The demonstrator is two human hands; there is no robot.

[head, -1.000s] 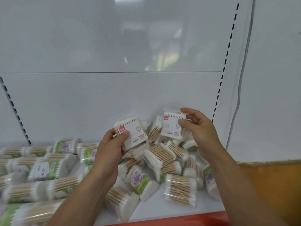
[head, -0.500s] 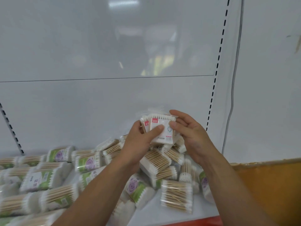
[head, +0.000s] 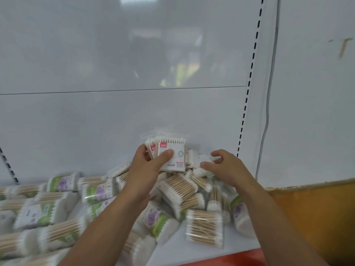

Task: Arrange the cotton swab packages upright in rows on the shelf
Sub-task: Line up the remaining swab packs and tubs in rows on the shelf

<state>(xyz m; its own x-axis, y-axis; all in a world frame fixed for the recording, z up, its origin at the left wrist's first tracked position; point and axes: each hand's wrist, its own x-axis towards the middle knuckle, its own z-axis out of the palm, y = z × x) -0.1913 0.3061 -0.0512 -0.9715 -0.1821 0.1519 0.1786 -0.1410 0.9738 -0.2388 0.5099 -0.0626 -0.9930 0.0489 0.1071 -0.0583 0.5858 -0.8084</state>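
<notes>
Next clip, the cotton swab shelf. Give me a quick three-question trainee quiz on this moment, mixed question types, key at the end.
1. True or false: the left hand holds two flat square white packets with pink corner labels upright together.
2. Multiple choice: the right hand is A) holding a green-labelled roll, B) open-fingered over a small clear packet on the pile, C) resting on the orange panel.
3. Fill in: the round green-and-purple-labelled swab packs on the white shelf mostly lie ____.

Key: 1 true; 2 B; 3 on their sides, in a loose heap.
</notes>
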